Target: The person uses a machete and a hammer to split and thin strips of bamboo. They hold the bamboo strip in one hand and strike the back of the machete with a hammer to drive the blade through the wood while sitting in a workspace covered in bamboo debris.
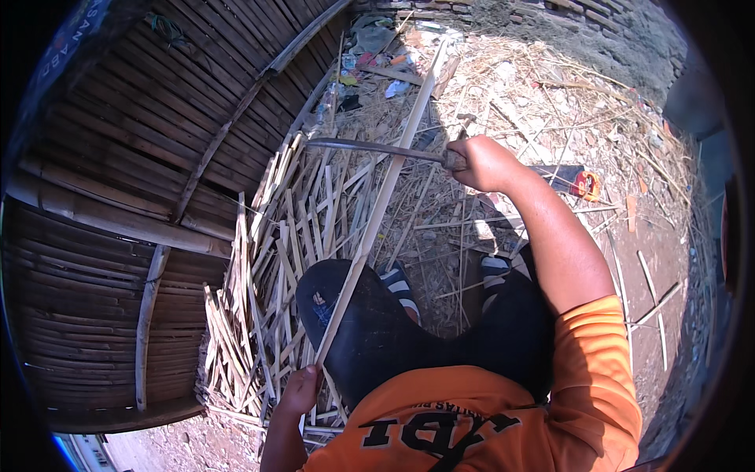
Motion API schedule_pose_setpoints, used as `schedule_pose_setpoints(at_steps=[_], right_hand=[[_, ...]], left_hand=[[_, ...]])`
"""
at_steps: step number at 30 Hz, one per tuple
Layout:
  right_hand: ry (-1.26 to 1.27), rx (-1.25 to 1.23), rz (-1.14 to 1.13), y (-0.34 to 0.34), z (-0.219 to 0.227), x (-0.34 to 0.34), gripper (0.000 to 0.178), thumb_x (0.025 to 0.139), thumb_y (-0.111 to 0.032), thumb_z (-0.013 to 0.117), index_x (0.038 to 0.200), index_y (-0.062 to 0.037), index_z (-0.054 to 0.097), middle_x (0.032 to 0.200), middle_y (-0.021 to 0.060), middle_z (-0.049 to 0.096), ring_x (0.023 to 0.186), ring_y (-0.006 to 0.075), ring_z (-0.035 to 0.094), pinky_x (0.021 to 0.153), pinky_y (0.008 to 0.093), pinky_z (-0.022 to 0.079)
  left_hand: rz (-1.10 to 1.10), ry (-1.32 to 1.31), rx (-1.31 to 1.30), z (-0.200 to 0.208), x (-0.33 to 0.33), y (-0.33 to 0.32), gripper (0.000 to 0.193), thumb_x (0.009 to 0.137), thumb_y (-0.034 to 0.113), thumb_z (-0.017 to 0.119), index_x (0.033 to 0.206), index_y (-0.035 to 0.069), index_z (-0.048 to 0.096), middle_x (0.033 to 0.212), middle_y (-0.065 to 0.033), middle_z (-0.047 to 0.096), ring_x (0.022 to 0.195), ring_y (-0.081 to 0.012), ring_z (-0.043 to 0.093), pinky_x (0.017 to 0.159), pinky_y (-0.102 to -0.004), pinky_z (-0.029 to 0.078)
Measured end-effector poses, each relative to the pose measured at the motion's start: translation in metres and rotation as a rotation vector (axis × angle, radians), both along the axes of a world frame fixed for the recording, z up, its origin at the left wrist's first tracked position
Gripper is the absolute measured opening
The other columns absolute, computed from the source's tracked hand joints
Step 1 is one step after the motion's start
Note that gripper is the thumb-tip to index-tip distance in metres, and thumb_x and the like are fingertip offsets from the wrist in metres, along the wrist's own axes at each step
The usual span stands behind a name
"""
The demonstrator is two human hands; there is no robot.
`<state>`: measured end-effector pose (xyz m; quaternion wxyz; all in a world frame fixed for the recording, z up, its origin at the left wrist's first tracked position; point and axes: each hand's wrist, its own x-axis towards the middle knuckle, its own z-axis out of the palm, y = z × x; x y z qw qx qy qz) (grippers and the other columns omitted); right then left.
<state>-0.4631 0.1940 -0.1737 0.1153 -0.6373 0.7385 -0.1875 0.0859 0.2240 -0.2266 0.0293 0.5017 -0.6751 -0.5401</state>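
Note:
My left hand (300, 389) is closed round the near end of a long, pale bamboo strip (383, 200). The strip slants up and away over my left knee toward the far litter. My right hand (484, 164) grips the handle of a long-bladed knife (370, 146), a machete by its shape. Its dark, slightly curved blade points left and crosses the strip beyond my knees. Whether the edge bites into the strip cannot be told from here.
Cut bamboo sticks (267, 307) lie heaped along my left side. A slatted bamboo wall (157, 141) rises beyond them. Shavings and splinters (543, 110) litter the ground ahead, with scraps of coloured rubbish (377, 63). A brick wall (582, 20) stands at the back.

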Motion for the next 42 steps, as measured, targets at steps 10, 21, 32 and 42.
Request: schedule_pose_setpoints(at_steps=[10,21,32,42], right_hand=[[0.088,-0.086,0.286,0.008,0.010,0.043,0.020,0.076,-0.016,0.071,0.092,-0.0058,0.064,0.081,0.0195,0.068,0.081,0.0408,0.067,0.071,0.0484,0.052],[0.224,-0.136,0.404,0.009,0.021,0.055,0.019,0.076,-0.015,0.072,0.091,-0.0047,0.065,0.083,0.0192,0.068,0.081,0.0402,0.067,0.071,0.0474,0.051],[-0.211,-0.265,-0.205,0.011,0.009,0.004,0.025,0.078,-0.016,0.072,0.098,-0.0055,0.065,0.081,0.0208,0.069,0.083,0.0386,0.069,0.073,0.0472,0.053],[-0.170,-0.092,-0.218,0.013,0.014,-0.024,0.023,0.076,-0.014,0.070,0.097,-0.0055,0.066,0.082,0.0222,0.068,0.082,0.0386,0.069,0.074,0.0466,0.054]], left_hand=[[0.032,0.086,0.012,-0.028,0.018,0.004,0.056,0.108,0.047,0.035,0.071,0.007,0.048,0.061,0.0035,0.041,0.056,-0.0085,0.037,0.054,-0.0283,0.031],[0.003,0.077,-0.033,-0.014,0.006,0.002,0.057,0.109,0.045,0.034,0.070,0.006,0.049,0.061,0.0027,0.042,0.057,-0.0087,0.038,0.053,-0.0296,0.032],[-0.085,0.012,-0.191,-0.007,0.009,-0.014,0.053,0.108,0.041,0.039,0.072,0.003,0.050,0.062,0.0009,0.042,0.062,-0.0096,0.038,0.055,-0.0314,0.034],[-0.027,0.036,-0.323,-0.011,-0.004,0.000,0.052,0.106,0.040,0.044,0.071,0.002,0.051,0.056,-0.0037,0.046,0.056,-0.0125,0.042,0.053,-0.0341,0.036]])
